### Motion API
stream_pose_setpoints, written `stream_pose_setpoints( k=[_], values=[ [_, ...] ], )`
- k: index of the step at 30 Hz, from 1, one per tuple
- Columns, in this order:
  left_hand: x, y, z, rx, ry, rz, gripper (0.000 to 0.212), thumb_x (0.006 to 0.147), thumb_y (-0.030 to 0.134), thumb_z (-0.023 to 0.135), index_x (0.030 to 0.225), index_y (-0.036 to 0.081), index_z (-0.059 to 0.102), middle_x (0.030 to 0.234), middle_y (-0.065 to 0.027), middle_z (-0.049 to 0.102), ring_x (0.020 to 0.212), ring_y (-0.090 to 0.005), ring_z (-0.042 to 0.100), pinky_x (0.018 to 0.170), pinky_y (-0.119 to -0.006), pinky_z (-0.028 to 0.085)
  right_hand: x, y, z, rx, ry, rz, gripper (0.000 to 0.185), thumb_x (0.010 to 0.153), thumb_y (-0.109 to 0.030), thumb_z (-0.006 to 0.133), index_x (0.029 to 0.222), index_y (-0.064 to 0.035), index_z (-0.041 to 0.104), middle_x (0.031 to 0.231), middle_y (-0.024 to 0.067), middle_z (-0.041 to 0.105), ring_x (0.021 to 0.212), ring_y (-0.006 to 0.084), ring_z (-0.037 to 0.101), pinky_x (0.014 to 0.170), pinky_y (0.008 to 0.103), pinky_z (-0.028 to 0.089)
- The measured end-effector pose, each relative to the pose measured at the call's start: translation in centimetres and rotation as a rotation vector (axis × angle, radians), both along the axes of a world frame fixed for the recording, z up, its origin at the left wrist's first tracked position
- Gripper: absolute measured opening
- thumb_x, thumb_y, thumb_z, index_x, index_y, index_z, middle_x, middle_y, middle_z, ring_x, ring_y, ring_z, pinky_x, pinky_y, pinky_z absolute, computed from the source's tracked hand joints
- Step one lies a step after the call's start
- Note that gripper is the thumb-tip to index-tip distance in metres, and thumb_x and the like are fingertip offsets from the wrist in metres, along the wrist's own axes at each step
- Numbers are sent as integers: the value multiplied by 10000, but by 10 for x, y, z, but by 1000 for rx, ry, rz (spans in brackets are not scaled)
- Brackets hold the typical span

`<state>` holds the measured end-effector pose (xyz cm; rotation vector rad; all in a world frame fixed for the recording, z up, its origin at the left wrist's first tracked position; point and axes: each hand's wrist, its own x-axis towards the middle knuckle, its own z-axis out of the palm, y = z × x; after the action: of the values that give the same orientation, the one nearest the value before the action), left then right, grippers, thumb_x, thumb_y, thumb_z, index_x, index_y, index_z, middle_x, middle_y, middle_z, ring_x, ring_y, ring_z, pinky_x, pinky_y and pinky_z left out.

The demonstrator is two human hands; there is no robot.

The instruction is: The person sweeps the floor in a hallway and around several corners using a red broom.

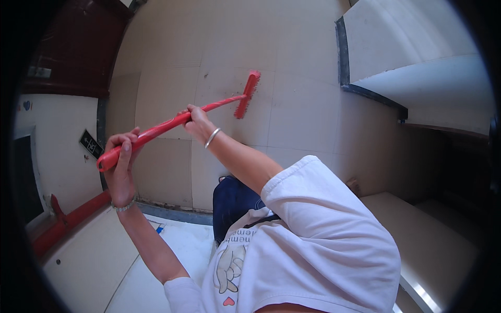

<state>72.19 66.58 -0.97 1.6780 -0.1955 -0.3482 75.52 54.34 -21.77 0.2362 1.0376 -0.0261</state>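
A red broom reaches from the left of the head view to the middle of the tiled floor (235, 47). My left hand (123, 156) is wrapped around the top end of its handle (160, 128), close to the hanging hole. Farther down the shaft, my right hand (197, 123) grips it with a silver bangle at the wrist. The broom head (244, 99) lies on the floor tiles, its bristles facing right. Small dark specks are scattered on the tiles around it.
A dark red door (78, 47) stands at upper left. Below it, a wall bears an exit sign (92, 144) and a red pipe (74, 219). On the right, a white wall corner (391, 47) has a dark baseboard (343, 54). A dark recess (442, 168) lies below that.
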Motion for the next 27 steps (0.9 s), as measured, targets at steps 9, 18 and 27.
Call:
stream_pose_setpoints(
  k=[9,18,27],
  values=[
    [-40,-63,-99,-152,365,-183,81,797,138,522,766,66,544,898,-70,568,967,-218,509,863,-326,386,-131,-108,-74,-224,237,-142,120,796,-50,431,841,-6,329,665,115,424,551,223,459,563,372,459],
    [-100,-139,-167,-151,306,-352,58,768,92,562,753,36,567,875,-60,569,938,-174,503,821,-255,378,-191,-199,-241,-333,458,-13,135,770,-21,322,898,-29,283,683,109,398,525,226,429,495,377,438],
    [-21,-49,-63,69,42,24,66,785,111,544,786,46,557,876,-77,574,963,-229,511,842,-313,395,-4,-55,-98,-205,70,293,170,774,15,317,936,-22,284,697,115,409,552,203,458,494,371,460]
  ],
)
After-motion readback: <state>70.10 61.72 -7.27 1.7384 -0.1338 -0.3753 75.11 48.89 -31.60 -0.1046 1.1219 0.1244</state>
